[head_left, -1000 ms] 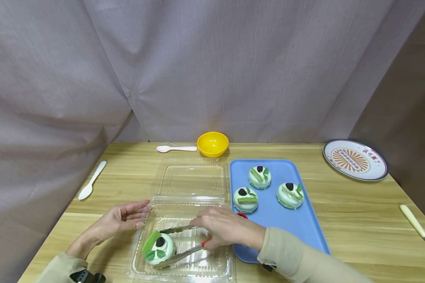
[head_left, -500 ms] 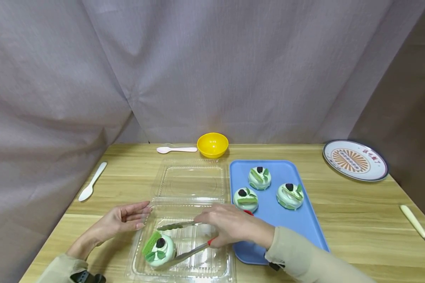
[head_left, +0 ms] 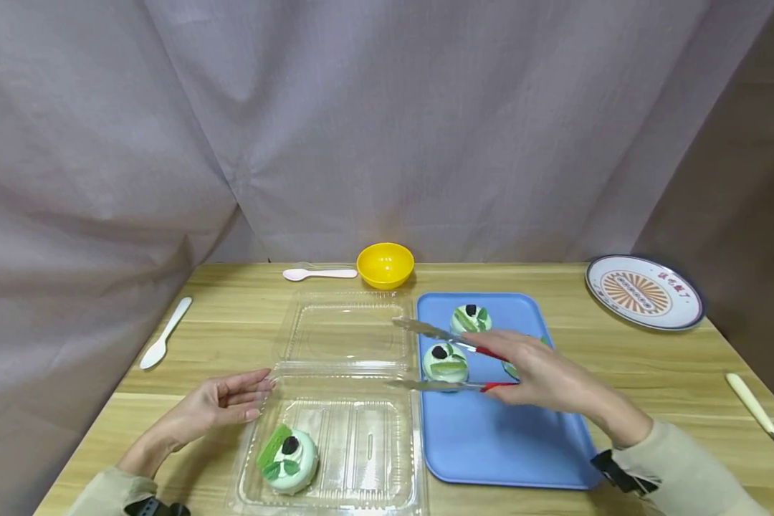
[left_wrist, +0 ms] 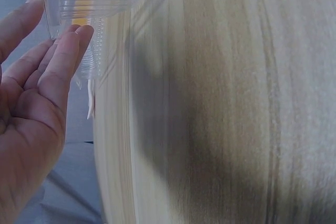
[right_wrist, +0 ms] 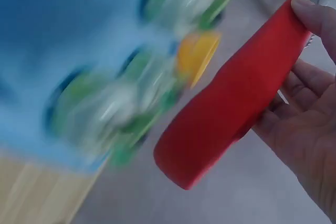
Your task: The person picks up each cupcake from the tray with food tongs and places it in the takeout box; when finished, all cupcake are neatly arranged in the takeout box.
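One white spoon (head_left: 165, 334) opens my sweep at the far left of the frame, lying on the table. Lower left, I have the left hand (head_left: 216, 408), fingers loosely extended, grasping nothing, at the left edge of the clear container (head_left: 370, 441). Its lid (head_left: 345, 331) lies folded back, and a green cake (head_left: 290, 459) sits in the lower left corner. Centre, a second spoon (head_left: 319, 274) reaches to the yellow bowl (head_left: 385, 265).

Now the right hand (head_left: 545, 376), right of centre: it's gripping the red-handled tongs (head_left: 433, 331), their arms spread, over the blue tray (head_left: 490, 444). Two cakes (head_left: 471, 319) show there, one framed between the tong arms; a third is mostly covered by the hand. Far right, a patterned plate (head_left: 645, 292) and a cream-handled utensil (head_left: 748, 403), its metal end cut off.

What worries me? Those arms pass close to the cakes; a low sweep could knock a topping loose, and squeezing too hard might dent the cream. The light plastic could slide if the tongs snag its rim.

Underneath, pale wood-grain table (head_left: 626, 401); behind, a creased grey curtain (head_left: 426, 129) fills the upper frame.
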Tool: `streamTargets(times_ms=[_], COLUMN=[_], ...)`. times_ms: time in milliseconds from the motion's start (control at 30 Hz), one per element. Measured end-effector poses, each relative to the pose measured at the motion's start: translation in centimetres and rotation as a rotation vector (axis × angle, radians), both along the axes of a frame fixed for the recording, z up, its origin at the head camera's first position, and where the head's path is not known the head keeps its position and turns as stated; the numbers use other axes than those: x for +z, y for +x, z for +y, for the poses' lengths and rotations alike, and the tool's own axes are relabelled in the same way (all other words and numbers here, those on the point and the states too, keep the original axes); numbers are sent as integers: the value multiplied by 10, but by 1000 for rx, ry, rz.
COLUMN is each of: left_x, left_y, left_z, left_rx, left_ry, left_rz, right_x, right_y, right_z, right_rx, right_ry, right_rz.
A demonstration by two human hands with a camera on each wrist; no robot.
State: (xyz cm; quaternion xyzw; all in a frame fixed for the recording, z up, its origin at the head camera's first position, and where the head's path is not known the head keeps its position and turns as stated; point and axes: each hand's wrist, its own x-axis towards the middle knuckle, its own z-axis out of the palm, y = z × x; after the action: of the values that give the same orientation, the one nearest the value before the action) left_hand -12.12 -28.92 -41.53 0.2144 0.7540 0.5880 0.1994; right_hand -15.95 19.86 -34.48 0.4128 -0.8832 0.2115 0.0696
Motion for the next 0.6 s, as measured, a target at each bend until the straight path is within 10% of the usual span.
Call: streamTargets(times_ms=[600], left_x=[2], left_y=[1], left_z=[0], left_rx=[-2], left_ry=[-13], left_rz=[7], right_x=[-41], right_y=[0], right_z=[156], right_rx=[-224], right_ry=[-28], right_rz=[129])
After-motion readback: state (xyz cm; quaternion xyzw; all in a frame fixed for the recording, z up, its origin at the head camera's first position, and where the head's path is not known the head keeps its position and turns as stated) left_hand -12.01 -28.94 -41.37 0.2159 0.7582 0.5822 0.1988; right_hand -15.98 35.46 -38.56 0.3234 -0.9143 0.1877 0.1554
